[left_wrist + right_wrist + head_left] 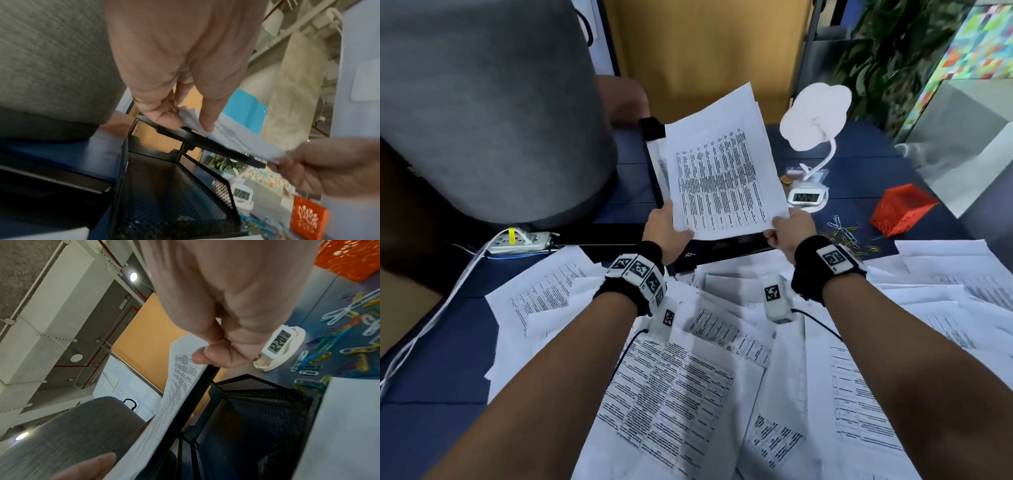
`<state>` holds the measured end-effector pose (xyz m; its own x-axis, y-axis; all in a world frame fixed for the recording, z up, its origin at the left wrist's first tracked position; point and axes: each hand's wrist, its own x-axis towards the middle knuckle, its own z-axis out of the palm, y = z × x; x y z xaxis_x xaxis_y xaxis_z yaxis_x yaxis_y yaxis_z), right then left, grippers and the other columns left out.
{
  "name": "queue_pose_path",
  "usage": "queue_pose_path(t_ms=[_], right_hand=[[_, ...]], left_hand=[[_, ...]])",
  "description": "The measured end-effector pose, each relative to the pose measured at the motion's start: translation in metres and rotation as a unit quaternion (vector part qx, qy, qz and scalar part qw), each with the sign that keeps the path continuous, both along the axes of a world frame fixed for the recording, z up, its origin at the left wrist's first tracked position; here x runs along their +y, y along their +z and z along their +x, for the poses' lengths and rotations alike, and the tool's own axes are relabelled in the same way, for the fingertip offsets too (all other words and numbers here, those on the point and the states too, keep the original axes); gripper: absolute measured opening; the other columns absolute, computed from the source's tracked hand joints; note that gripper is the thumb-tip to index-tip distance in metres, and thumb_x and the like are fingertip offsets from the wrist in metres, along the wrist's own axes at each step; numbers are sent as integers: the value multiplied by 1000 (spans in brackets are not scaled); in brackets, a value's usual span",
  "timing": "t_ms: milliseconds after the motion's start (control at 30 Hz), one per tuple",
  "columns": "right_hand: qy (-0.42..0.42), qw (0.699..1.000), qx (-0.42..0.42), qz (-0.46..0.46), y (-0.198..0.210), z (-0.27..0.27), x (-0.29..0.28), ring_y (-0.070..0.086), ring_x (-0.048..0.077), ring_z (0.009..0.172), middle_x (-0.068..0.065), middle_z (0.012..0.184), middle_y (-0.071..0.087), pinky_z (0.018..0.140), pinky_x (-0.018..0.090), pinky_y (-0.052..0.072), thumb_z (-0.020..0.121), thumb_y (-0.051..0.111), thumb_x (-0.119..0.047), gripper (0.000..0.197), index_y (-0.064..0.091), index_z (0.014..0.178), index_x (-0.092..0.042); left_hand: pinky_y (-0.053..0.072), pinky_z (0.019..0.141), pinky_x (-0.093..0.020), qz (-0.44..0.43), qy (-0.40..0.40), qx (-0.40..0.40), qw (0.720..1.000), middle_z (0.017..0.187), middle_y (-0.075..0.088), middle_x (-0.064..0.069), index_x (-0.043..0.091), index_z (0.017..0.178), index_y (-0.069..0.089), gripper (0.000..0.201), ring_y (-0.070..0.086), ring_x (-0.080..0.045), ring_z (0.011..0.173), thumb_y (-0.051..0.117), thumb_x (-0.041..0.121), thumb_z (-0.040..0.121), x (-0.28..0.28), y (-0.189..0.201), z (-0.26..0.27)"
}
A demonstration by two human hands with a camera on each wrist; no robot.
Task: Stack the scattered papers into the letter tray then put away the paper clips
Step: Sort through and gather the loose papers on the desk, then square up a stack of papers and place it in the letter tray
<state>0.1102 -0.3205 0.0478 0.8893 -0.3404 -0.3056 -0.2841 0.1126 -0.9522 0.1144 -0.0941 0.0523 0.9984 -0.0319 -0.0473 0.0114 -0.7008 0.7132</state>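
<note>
Both hands hold a small stack of printed papers [722, 164] tilted over the top level of the black mesh letter tray [652, 128]. My left hand [671, 222] pinches the stack's near left corner and my right hand [782, 228] pinches its near right corner. In the left wrist view the thumb and a finger [207, 125] clamp the papers [236, 138] above the tray's lower level [174, 186]. The right wrist view has the papers [180, 386] edge-on against the tray's rail. Many more papers [688, 359] lie scattered on the blue desk. Coloured paper clips [849, 236] lie loose at the right.
A red mesh box [900, 209] stands right of the clips. A white lamp [813, 116] and a small digital clock [806, 197] stand beside the tray. A grey chair back [482, 102] fills the left, with a power strip [520, 240] and cables beneath it.
</note>
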Motion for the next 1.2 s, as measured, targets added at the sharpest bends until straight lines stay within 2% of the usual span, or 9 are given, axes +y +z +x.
queue_pose_path(t_ms=[133,300,433,533,633,833,967,1067,1200], right_hand=[[9,999,0,39,7,26,-2,50,5,29,12,81,52,30,12,34,97,24,7,27,42,109,-10],[24,984,5,-179,9,49,-2,58,12,40,16,77,61,40,24,47,89,49,-6,13,59,97,-3],[33,915,-8,-401,7,56,-6,63,31,92,16,103,66,80,34,49,85,58,-19,32,62,113,-4],[51,888,-17,-457,3,60,-5,57,34,112,19,121,60,92,36,44,93,50,-15,36,50,128,-3],[73,849,-7,-524,-1,63,-4,56,36,111,21,124,56,91,40,45,97,40,-14,33,51,126,-3],[94,825,4,-557,2,57,-7,52,35,117,17,133,46,97,42,44,95,45,-16,31,57,121,-3],[154,802,22,-576,6,44,-2,30,35,134,16,126,53,99,46,42,98,29,-17,38,57,122,-5],[175,790,13,-587,5,30,0,40,32,124,19,127,49,98,41,41,99,30,-23,41,59,116,-1],[119,824,-65,-550,-11,0,-4,47,38,110,19,126,45,96,42,43,93,45,-26,34,63,105,0]], left_hand=[[39,96,-26,81,-7,-31,996,128,41,-11,8,137,45,61,50,-24,111,68,29,85,1,3,2],[38,101,-39,171,5,-105,980,125,47,-4,16,117,65,36,43,-24,118,62,36,88,6,0,4],[29,98,-36,247,-33,-130,960,121,55,6,29,110,68,28,43,-22,114,51,44,93,3,-8,2],[26,94,-37,265,-33,-136,954,115,62,12,34,107,68,32,43,-22,110,40,46,97,3,-16,0],[24,92,-35,302,-21,-135,943,113,61,16,35,103,68,37,41,-20,108,33,45,99,5,-20,-1],[24,95,-37,339,-31,-120,932,123,56,14,33,118,61,37,40,-21,114,31,44,99,0,-19,-4],[23,99,-39,326,-36,-119,937,127,55,9,30,125,55,35,39,-21,119,35,40,99,1,-19,-11],[21,102,-39,314,-33,-118,942,131,53,7,28,133,47,37,39,-21,122,39,37,98,3,-19,-20],[15,109,-39,297,-48,-120,946,144,41,5,26,140,38,47,33,-20,132,45,34,95,2,-21,-39]])
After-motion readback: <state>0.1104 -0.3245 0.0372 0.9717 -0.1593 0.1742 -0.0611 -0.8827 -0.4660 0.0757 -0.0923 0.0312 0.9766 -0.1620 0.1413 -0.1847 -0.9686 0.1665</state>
